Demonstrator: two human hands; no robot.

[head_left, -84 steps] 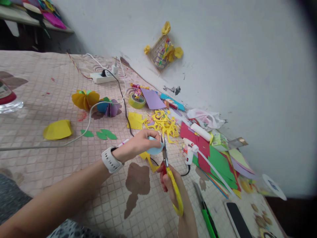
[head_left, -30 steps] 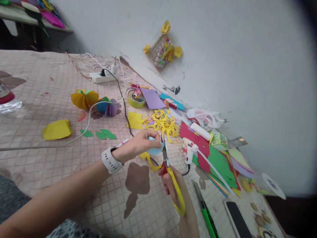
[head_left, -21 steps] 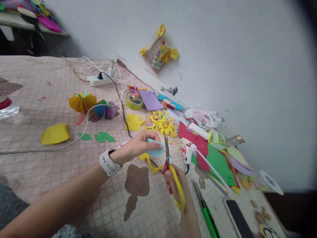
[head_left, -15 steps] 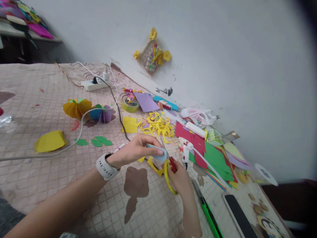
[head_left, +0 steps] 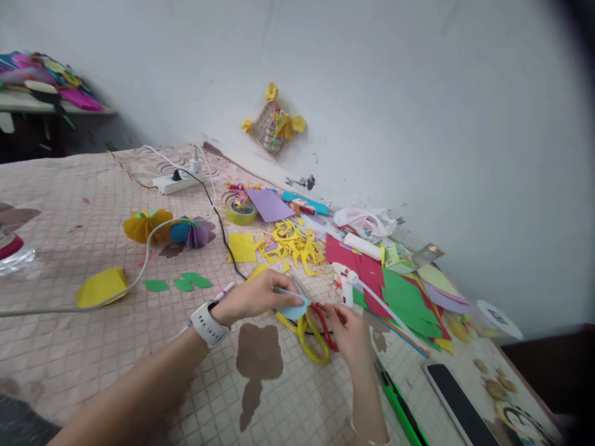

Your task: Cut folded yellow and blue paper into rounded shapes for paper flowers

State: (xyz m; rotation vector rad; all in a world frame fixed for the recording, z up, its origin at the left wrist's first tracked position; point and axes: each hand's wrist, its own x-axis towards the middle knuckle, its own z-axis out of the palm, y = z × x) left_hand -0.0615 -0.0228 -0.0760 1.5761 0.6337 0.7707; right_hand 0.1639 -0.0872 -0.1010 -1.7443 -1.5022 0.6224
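Note:
My left hand (head_left: 264,296) pinches a small light blue paper piece (head_left: 290,303) between thumb and fingers, just above the table. Beside its right edge is my right hand (head_left: 348,328), fingers bent together and fingertips close to the paper. What those fingertips hold, if anything, is too small to make out. The scissors (head_left: 307,339), with one yellow and one red handle loop, lie under both hands. My right fingers are outside the yellow loop and overlap the top of the red one. Part of the scissor blades is hidden behind the paper and left hand.
Yellow paper scraps (head_left: 297,244) lie beyond my hands. A glue gun (head_left: 344,282), red and green sheets (head_left: 411,303), a green cutter (head_left: 400,402) and a phone (head_left: 458,402) are to the right. Paper pumpkins (head_left: 147,227), green leaves (head_left: 190,282) and a white cable (head_left: 149,248) lie left.
My right hand has slipped out of the scissor handles and moved slightly right, leaving the scissors down by the paper. The left hand still holds the light blue paper. The view has tilted up.

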